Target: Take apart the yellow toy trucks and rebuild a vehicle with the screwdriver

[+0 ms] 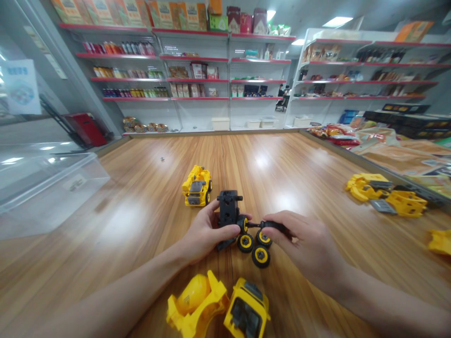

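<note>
My left hand (207, 230) grips a black toy truck chassis (228, 209), held up on end, with a yellow-hubbed wheel (244, 224) at its right side. In my right hand (303, 237) is a black screwdriver (274, 226), its shaft pointing left with the tip at that wheel's hub. Just below lie three loose wheels: one (245, 242) near my left thumb, another (264, 237) under the screwdriver, a third (261, 257) in front. Nearer to me rest a yellow mixer-drum body (197, 300) and a yellow truck cab (247, 307).
An assembled yellow toy truck (197, 186) stands beyond my left hand. Yellow toy parts (387, 195) lie at the right, with another yellow piece (440, 241) at the edge. A clear plastic bin (52, 188) sits on the left. Stocked shelves (197, 58) line the back.
</note>
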The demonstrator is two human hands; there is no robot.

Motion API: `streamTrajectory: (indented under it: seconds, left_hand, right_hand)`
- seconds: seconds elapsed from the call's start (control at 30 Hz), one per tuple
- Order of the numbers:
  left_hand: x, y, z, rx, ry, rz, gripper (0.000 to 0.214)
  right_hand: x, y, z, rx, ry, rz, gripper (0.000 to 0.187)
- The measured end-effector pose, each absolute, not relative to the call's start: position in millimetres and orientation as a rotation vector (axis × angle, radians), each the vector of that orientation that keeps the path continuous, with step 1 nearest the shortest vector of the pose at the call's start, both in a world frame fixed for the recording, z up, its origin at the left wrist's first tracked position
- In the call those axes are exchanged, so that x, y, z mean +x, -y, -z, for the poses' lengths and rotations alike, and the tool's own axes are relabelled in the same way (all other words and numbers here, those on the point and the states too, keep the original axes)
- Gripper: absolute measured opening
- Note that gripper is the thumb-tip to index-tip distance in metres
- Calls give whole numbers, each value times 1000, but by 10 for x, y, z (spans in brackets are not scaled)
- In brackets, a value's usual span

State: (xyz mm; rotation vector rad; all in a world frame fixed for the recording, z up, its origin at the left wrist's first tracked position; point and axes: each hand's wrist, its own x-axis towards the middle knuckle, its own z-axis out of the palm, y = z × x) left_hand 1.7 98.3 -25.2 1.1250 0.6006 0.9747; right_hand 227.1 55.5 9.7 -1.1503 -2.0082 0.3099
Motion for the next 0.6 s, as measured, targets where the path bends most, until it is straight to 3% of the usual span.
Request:
streamTrajectory:
  seconds: [0.2, 0.37, 0.6]
  left_hand:
    - [13, -985, 246, 1133, -632, -903, 42]
    - [20, -986, 227, 1215, -676, -956, 44]
    - [29, -945, 231, 1308, -688, -921, 43]
  right_hand:
    - [2254, -555, -80, -957, 2024, -292, 12]
    - [2221, -550, -15, -1136, 2168, -496, 21]
    - [2213, -549, -23, -1183, 2235, -463, 11]
